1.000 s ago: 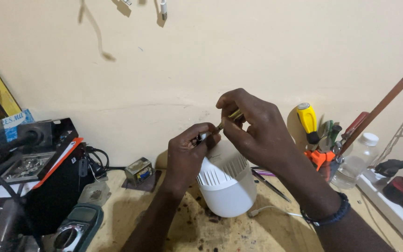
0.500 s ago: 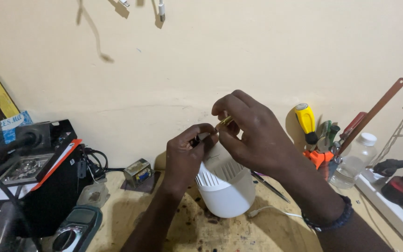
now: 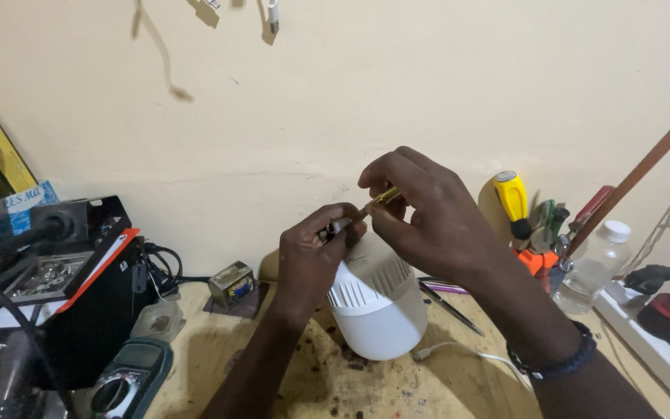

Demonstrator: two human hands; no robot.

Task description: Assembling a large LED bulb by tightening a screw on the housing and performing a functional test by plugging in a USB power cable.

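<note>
A large white bulb housing (image 3: 378, 306) with a ribbed collar stands dome-down on the stained wooden bench. My left hand (image 3: 312, 256) pinches its narrow upper end, fingers closed on the top of it. My right hand (image 3: 428, 217) reaches over from the right and grips a small yellow-handled tool (image 3: 380, 199), whose thin tip points down-left toward the spot between my left fingers. What the tip touches is hidden by my fingers. A dark beaded band circles my right wrist.
Left: a black equipment box (image 3: 79, 302), a green multimeter (image 3: 129, 376), a small transformer block (image 3: 232, 285). Right: a tool holder with a yellow screwdriver (image 3: 513, 198), a clear bottle (image 3: 595, 268), a power strip (image 3: 653, 330). A white cable (image 3: 474, 358) and tweezers (image 3: 447, 302) lie behind the bulb.
Both hands have kept to the top of the bulb. My right hand has shifted slightly left and turned, and the tool's angle has changed a little.
</note>
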